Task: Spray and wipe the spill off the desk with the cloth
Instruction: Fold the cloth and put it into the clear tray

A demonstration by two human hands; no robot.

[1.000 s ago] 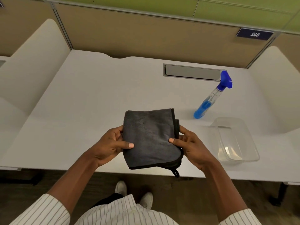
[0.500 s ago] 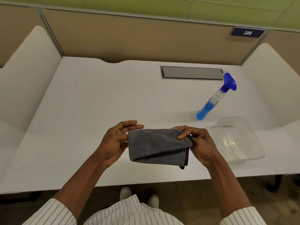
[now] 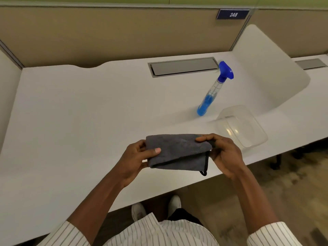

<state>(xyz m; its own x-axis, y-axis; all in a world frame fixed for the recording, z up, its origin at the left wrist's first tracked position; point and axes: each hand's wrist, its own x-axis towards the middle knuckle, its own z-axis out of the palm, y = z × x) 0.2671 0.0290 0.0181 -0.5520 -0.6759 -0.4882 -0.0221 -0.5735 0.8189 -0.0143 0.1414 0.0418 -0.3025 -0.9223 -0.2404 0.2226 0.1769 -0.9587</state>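
A dark grey cloth, folded into a flat band with a black edge and loop, is held just above the near part of the white desk. My left hand grips its left end with the thumb on top. My right hand pinches its right end. A clear spray bottle with blue liquid and a blue trigger head stands on the desk beyond my right hand. I see no spill on the desk surface.
A clear empty plastic container sits on the desk right of the cloth, near the bottle. A grey cable hatch is set into the desk at the back. Tan partition walls enclose the desk; white dividers rise at both sides.
The cloth went from a wide open square to a narrower folded band between my hands. My left thumb has closed onto it. The view has tilted and shifted left.
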